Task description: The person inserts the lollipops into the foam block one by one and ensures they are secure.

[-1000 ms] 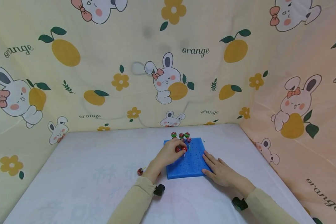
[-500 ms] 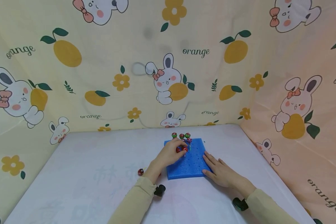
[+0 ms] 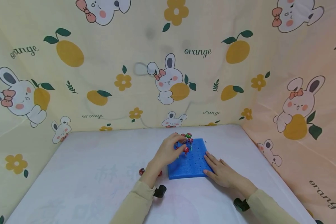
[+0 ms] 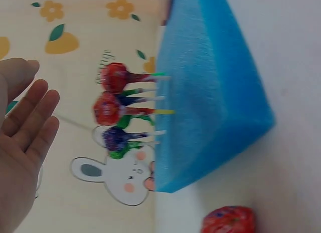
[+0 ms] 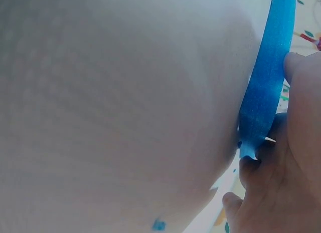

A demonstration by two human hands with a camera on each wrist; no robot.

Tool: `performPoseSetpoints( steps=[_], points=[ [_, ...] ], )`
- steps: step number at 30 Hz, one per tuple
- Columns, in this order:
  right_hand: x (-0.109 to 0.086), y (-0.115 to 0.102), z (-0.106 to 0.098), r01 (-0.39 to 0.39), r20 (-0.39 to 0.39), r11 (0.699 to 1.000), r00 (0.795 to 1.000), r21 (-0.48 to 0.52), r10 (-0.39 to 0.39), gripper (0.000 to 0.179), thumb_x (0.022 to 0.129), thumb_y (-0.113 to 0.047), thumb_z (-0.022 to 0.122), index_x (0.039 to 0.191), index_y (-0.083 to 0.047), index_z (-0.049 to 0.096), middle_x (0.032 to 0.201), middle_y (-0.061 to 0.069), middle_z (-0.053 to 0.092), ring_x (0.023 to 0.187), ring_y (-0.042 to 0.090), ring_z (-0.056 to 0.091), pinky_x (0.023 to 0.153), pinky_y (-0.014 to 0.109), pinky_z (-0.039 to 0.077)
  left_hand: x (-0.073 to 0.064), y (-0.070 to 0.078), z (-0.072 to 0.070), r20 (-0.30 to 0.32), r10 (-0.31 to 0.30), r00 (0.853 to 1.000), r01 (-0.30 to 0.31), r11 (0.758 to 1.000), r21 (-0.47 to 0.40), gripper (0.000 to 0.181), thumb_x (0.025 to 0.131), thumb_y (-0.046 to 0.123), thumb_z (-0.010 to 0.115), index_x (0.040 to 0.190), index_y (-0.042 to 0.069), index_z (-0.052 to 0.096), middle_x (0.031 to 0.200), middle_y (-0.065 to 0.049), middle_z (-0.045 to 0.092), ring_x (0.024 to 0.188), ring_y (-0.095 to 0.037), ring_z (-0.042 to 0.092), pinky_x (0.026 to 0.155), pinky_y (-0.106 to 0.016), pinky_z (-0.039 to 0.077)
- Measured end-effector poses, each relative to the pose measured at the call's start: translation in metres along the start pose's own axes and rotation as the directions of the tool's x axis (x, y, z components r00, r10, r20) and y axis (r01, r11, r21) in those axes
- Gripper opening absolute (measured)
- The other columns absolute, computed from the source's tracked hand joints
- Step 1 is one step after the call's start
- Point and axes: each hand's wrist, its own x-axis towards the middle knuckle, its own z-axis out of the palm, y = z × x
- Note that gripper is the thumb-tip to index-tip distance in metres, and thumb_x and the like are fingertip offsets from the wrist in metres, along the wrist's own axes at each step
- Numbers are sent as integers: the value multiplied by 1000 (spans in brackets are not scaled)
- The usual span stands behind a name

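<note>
A blue foam block [image 3: 196, 163] with small holes lies on the table. Several wrapped lollipops stand in it by their sticks, among them a red one [image 3: 186, 149] near its middle; in the left wrist view, a red lollipop [image 4: 107, 108] sits on a yellow stick. Above the block's left side is my left hand [image 3: 166, 151], its fingers apart and holding nothing. In its wrist view this hand [image 4: 20, 125] is clear of the lollipop heads. My right hand [image 3: 223, 173] rests with fingers extended along the block's right edge, partly over the top.
On the table left of the block, a lollipop [image 3: 141, 171] lies beside my left wrist, and another red lollipop [image 3: 160, 173] is partly hidden by that wrist. A patterned cloth wall [image 3: 145, 96] rises behind the white table [image 3: 100, 161].
My left hand has let go of a lollipop at the block, leaving it standing, and has drawn up and slightly back with fingers parted. The right hand stays at the edge.
</note>
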Motion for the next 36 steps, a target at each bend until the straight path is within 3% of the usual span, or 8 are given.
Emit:
performPoseSetpoints(
  steps=[10,18,26,36],
  points=[
    [-1,1,0,5,-2,1000,1000,0,-5,77,108,-48,50,162,1,27,171,22,16,153,46,27,120,71,20,-13,17,-25,-140,59,988,-63,998,-18,30,101,10,69,130,8,68,125,-5,66,105,-20,66,85,-43,59],
    [-1,3,1,13,-8,1000,1000,-3,-13,78,108,-51,48,162,2,27,171,23,17,152,47,28,119,72,20,-26,17,-51,-177,79,981,-75,997,32,29,101,10,69,130,8,68,123,-3,68,102,-17,65,79,-43,57],
    [0,2,-1,19,-18,1000,1000,-7,-19,77,108,-48,49,162,2,27,170,23,17,152,47,28,119,72,20,-49,9,-76,-176,20,984,-1,994,111,28,100,12,71,128,11,69,121,0,69,101,-12,64,79,-32,54],
    [0,-1,-2,26,-18,1000,1000,-4,-26,76,109,-47,49,161,3,28,170,24,18,152,47,29,118,72,21,-88,-20,-97,-156,-54,986,86,975,207,28,98,9,73,125,13,70,116,2,70,92,-9,63,74,-33,54]
  ],
)
